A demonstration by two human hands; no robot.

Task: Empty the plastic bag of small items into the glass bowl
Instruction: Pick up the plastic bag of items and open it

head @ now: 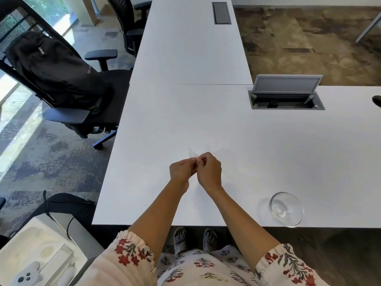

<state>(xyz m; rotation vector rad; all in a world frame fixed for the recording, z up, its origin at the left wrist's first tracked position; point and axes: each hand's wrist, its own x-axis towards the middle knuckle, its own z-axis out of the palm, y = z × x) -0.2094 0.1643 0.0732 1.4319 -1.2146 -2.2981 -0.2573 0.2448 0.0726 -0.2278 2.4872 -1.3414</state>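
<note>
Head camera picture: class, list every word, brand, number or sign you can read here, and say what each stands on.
"Len…": white lettering on the black backpack lying on the office chair; only the first letters can be read, the rest is cut off and blurred.
No other text can be read; the plastic bag and glass bowl show none.

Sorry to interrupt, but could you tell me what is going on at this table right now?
A person stands at the white table, holding a small clear plastic bag pinched between the left hand and right hand above the tabletop, apparently working at its top. The glass bowl sits off to the person's right near the table's front edge and looks empty, so nothing seems to have been poured yet.
</note>
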